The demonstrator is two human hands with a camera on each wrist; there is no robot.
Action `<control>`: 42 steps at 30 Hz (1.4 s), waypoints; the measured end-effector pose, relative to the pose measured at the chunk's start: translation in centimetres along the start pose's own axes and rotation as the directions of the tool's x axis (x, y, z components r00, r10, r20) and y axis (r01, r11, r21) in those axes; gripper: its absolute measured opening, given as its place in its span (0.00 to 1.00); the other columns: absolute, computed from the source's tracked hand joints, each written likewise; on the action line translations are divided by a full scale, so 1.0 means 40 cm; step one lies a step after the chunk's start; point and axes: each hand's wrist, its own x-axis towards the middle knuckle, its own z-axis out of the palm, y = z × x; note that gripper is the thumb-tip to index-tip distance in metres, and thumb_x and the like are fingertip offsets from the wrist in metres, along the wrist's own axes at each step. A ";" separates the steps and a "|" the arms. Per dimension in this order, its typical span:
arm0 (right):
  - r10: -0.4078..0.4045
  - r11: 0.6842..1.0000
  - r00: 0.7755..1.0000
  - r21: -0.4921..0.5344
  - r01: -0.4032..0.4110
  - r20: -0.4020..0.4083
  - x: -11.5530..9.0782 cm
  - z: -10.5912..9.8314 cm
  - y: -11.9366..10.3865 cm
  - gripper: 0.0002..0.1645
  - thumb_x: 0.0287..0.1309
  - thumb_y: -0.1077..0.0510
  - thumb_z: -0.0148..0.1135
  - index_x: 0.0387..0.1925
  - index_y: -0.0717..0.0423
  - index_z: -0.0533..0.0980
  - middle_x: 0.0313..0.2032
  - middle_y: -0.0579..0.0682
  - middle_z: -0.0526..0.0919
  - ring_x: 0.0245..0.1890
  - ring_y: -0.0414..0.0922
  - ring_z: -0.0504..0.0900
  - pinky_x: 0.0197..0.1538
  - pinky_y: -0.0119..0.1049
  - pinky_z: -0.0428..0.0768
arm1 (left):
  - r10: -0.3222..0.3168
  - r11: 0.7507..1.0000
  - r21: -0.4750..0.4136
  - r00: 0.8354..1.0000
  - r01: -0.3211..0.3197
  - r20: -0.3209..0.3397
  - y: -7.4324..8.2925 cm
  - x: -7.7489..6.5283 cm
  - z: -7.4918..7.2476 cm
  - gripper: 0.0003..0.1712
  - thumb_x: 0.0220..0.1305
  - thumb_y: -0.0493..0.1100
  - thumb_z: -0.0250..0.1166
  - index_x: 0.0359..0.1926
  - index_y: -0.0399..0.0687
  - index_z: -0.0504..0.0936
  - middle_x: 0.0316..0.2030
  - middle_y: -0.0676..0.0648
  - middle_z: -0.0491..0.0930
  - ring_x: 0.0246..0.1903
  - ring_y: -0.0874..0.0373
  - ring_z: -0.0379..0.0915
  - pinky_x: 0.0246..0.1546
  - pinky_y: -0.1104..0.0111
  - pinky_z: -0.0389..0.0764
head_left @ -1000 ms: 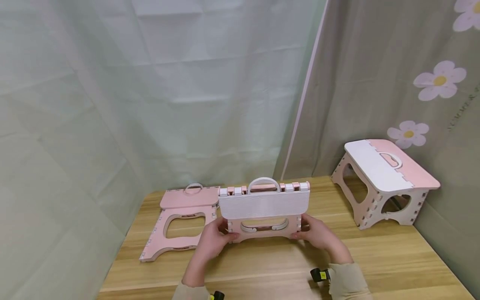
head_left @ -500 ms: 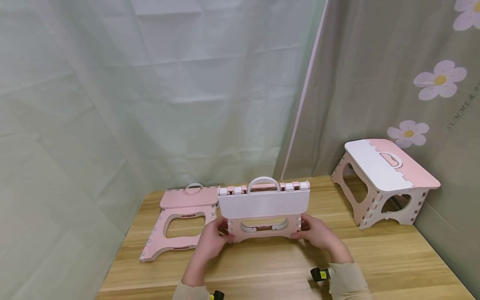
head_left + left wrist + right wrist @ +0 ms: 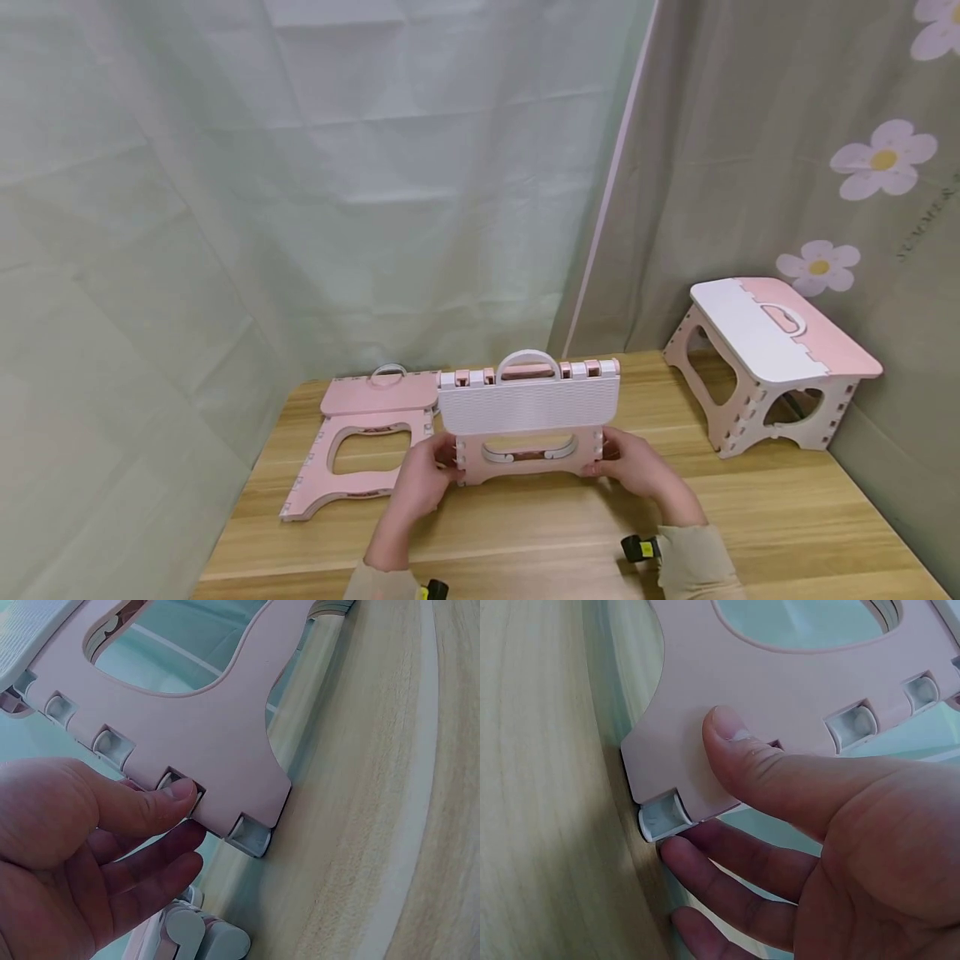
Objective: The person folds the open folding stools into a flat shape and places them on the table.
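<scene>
Folded pink-and-white plastic stool [image 3: 528, 408], held upright in the far half of the wood-grain tabletop [image 3: 525, 542]: long axis left-right, roughly parallel to the far edge, spanning the gap between the 2 hands, neither clearly nearer. Left hand [image 3: 423, 479] pinches its lower left side edge, right hand [image 3: 637, 467] its lower right, each with thumb in front, other fingers behind. Folded pink plastic stool [image 3: 382, 394] lies toward the far left corner; unfolded pink-and-white plastic stool [image 3: 750, 329] stands near the right edge.
</scene>
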 end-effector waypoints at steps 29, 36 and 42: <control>0.032 0.996 0.999 -0.084 -0.032 -0.010 -0.006 -0.005 -0.021 0.14 0.66 0.58 0.75 0.46 0.64 0.84 0.40 0.49 0.87 0.37 0.45 0.80 0.46 0.45 0.81 | -0.026 0.999 0.037 0.999 0.025 0.048 0.015 -0.009 -0.001 0.20 0.65 0.27 0.73 0.58 0.28 0.85 0.36 0.47 0.86 0.39 0.56 0.82 0.39 0.67 0.84; 0.042 0.998 0.998 -0.045 -0.039 0.054 -0.008 -0.007 -0.023 0.15 0.67 0.58 0.74 0.47 0.68 0.84 0.39 0.50 0.88 0.37 0.45 0.81 0.45 0.44 0.81 | -0.078 0.997 0.023 0.995 0.077 0.065 0.024 -0.014 -0.004 0.21 0.65 0.26 0.72 0.59 0.24 0.83 0.34 0.47 0.84 0.36 0.56 0.79 0.38 0.68 0.81; 0.057 0.997 0.996 -0.061 -0.053 0.065 -0.008 -0.003 -0.029 0.15 0.67 0.55 0.74 0.44 0.66 0.85 0.37 0.49 0.86 0.36 0.46 0.79 0.45 0.45 0.80 | -0.131 0.988 0.086 0.990 0.127 0.049 0.028 -0.012 -0.005 0.19 0.68 0.28 0.69 0.58 0.24 0.84 0.36 0.47 0.83 0.38 0.55 0.77 0.41 0.65 0.80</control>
